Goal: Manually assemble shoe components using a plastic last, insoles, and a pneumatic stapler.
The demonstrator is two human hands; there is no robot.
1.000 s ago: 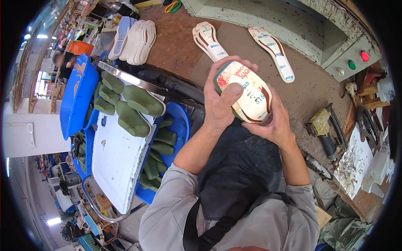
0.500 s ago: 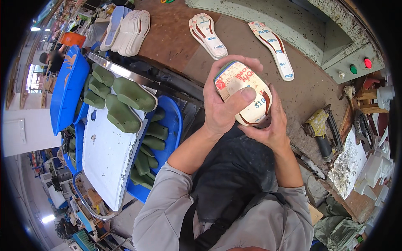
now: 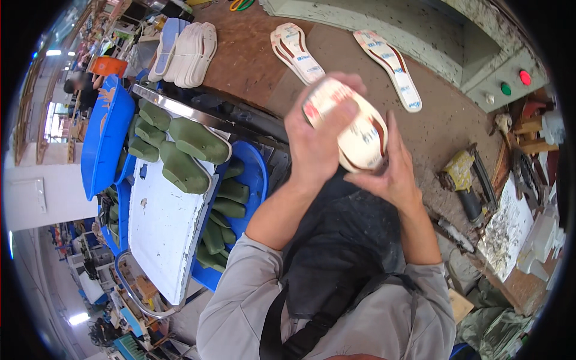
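A white insole [image 3: 364,143] with red and blue print and curved brown strips is held up between my hands, printed face toward me. My left hand [image 3: 311,144] wraps around its far end, thumb laid across the face and fingers curled over the edge; this hand is blurred. On the other side, my right hand [image 3: 395,174] grips the near end, fingers along its edge and thumb below. Whatever lies beneath the insole is hidden. Beyond my hands, two similar insoles lie on the bench, one left [image 3: 295,51] and one right [image 3: 390,67].
Green shoe lasts [image 3: 198,140] rest on a white-topped cart [image 3: 162,216] at left, with more in a blue tub [image 3: 262,174]. A bundle of insoles [image 3: 195,54] sits at the far left. A yellow-and-black staple gun [image 3: 461,174] lies right, below a panel with red and green buttons [image 3: 516,83].
My left thumb has slid up and across the insole's face. The insole has tilted slightly in my hands, and the right fingers have straightened along its edge. The whole view has shifted a little.
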